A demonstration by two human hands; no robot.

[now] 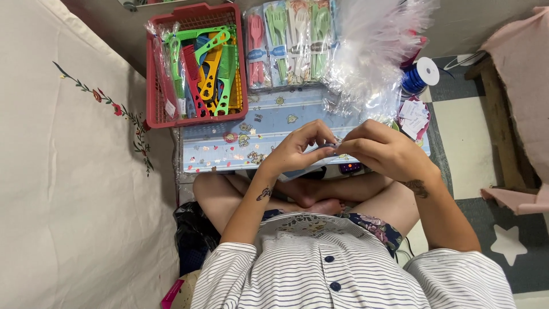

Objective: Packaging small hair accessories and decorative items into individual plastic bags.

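A person sits cross-legged on the floor, both hands meeting over a low table covered in a pale blue patterned sheet. The left hand is curled narrow, thumb and fingertips pinched on the near-left end of a small packet in clear wrap. The right hand closes over the packet's right end, fingers bent tight against it; what is inside the wrap is too hidden to tell. The packet lies at the table's near edge, just above the person's crossed feet, with both hands touching it.

At the far left of the table stands a red basket heaped with plastic combs in green, yellow, red and blue. Right of it, a row of wrapped cutlery sets, pink and green, lies side by side. A loose pile of clear bags spreads over the far right of the table. Beyond that pile, on the right, sits a spool of blue ribbon, with a small dish of paper tags nearer. A white cloth embroidered with flowers fills the left of the scene.
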